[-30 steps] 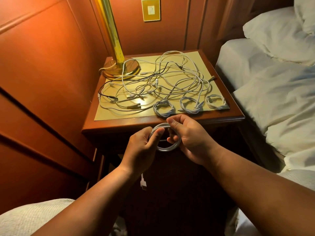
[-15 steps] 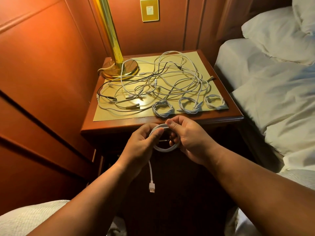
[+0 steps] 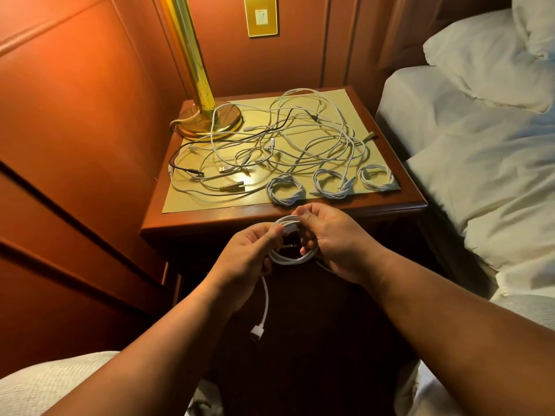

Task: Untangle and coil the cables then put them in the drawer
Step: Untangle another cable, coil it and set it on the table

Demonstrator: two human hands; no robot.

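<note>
Both hands hold a white cable coil (image 3: 289, 259) in front of the nightstand (image 3: 210, 219). My left hand (image 3: 250, 253) grips its left side; the loose tail with a white plug (image 3: 256, 332) hangs below that hand. My right hand (image 3: 330, 238) pinches the top of the loop and curls round its right side. On the nightstand's yellow mat lies a tangle of white and black cables (image 3: 288, 139). Three finished white coils (image 3: 284, 189) (image 3: 332, 184) (image 3: 376, 177) sit in a row along the mat's front edge. The drawer front is dark and hard to make out.
A brass lamp (image 3: 207, 115) stands at the nightstand's back left corner. A bed with white sheets (image 3: 480, 139) borders the right side. Wood wall panels (image 3: 75, 130) close in the left. A white cloth (image 3: 45, 385) covers my lap at the bottom.
The loose plug end has dropped below my left hand and hangs lower. Both hands have shifted slightly along the coil, the right fingers now pinching its top.
</note>
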